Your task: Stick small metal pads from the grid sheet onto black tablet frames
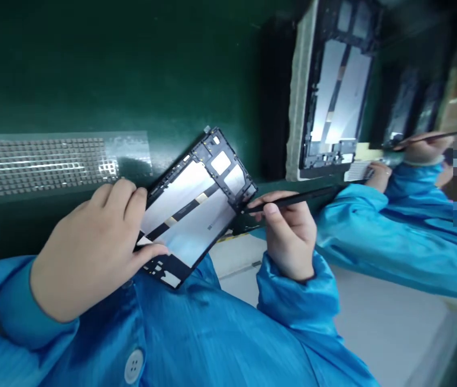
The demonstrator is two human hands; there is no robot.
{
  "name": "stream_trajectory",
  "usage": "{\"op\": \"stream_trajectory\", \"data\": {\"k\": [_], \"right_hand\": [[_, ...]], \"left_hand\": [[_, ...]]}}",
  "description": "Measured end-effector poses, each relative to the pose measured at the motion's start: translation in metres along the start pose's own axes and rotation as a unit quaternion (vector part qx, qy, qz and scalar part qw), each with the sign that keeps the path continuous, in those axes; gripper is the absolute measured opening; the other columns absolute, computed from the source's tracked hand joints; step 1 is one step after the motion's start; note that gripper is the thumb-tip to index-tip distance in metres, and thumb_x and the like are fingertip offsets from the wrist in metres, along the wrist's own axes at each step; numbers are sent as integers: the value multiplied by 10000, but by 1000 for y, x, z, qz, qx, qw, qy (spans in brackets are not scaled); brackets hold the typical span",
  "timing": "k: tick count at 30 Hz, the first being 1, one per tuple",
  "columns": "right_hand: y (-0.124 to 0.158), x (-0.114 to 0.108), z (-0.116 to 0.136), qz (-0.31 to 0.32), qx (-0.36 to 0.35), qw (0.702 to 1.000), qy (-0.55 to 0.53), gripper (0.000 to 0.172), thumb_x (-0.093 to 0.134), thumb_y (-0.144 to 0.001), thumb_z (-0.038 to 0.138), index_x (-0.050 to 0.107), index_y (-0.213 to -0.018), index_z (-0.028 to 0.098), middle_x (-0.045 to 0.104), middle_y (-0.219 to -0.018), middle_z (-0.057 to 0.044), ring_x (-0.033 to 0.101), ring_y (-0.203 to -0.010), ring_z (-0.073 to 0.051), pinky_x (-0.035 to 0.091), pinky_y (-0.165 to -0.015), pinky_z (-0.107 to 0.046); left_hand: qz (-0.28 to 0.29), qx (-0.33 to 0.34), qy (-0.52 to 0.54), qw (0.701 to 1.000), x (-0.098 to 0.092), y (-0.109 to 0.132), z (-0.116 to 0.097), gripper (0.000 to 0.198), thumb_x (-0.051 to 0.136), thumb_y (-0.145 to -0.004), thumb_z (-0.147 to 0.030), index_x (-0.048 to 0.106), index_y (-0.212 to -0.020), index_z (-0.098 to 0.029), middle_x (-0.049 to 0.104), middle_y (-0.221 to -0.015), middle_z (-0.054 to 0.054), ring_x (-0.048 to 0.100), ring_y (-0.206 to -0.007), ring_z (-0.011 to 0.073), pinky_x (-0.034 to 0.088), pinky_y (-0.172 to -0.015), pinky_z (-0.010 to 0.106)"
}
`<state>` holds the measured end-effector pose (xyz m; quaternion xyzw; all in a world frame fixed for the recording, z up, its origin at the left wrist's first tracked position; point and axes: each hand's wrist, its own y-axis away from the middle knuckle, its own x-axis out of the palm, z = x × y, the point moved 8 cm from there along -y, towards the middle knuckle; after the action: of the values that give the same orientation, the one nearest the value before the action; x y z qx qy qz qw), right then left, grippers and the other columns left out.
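My left hand (91, 247) grips the lower left corner of a black tablet frame (196, 207) with silver panels, holding it tilted above my lap, thumb on its face. My right hand (288, 231) is closed round black tweezers (293, 200), whose tip touches the frame's right edge. Both sleeves are blue.
A clear strip carrying several small grey pads (43, 164) lies on the green bench (131, 64) at the left. Another tablet frame (335, 97) rests on a pale foam block at the back right. A co-worker's hands (422, 150) in blue sleeves work at the right with a similar tool.
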<state>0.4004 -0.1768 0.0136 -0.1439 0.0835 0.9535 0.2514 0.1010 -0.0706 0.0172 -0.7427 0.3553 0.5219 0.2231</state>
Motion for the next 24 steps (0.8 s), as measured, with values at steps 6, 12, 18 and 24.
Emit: {"op": "stream_trajectory", "data": {"k": [6,12,18,24], "right_hand": [[-5,9,-7,7,-87,996,-3,161,797,-1082,435,739,-1124,291,818,-1005,-17,804,-925,-179,696,-844,-329],[-7,9,-5,25,-108,994,-2,130,760,-1106,411,715,-1133,293,786,-1018,-17,796,-926,-175,709,-820,-324],[-7,14,-2,55,-131,989,41,60,706,-1126,332,703,-1172,293,775,-1055,-27,786,-977,-195,680,-855,-355],[22,-16,-8,-91,-87,992,12,136,670,-942,322,688,-814,280,753,-898,-23,744,-889,-243,653,-874,-450]], "left_hand": [[23,-15,22,999,7,-1,8,1016,147,-1031,-956,672,-1385,-160,663,-1222,217,738,-1113,462,703,-812,653],[37,-19,14,999,9,0,9,935,174,-1023,-935,615,-1451,-230,665,-1269,217,718,-1128,472,677,-877,705],[49,-41,52,997,14,2,18,953,342,-966,-991,617,-1520,-266,656,-1255,201,704,-1121,501,646,-897,752],[1,-27,81,996,11,0,9,878,445,-1052,-865,573,-1621,-209,662,-1380,211,676,-1274,496,625,-1060,726]]}}
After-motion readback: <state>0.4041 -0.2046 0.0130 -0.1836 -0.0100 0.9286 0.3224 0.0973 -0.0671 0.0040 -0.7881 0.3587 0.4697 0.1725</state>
